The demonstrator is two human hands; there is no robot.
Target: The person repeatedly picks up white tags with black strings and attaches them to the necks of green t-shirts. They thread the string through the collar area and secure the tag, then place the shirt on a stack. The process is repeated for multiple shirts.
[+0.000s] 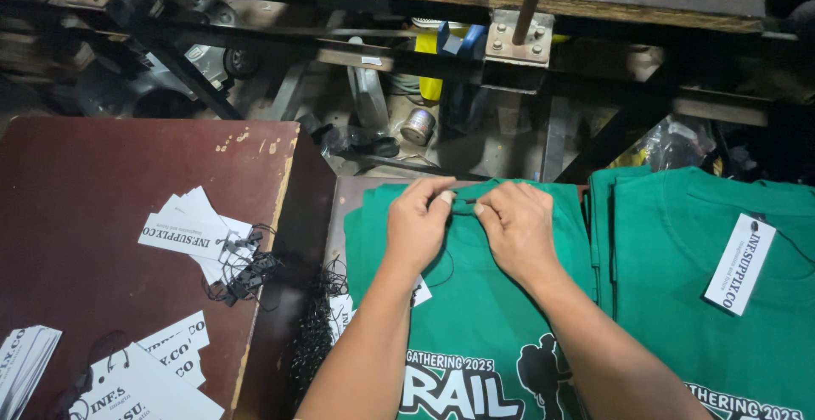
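A green t-shirt with a white and black print lies on top of a stack in front of me, collar pointing away. My left hand and my right hand meet at the collar, both pinching the neck label area between thumb and fingers. A thin black string runs from the collar down past my left wrist to a white paper tag partly hidden under my left forearm.
A second stack of green shirts lies to the right, with a white hang tag on top. At left, a dark red board carries white tags and black strings. Beyond are metal framing and a small can.
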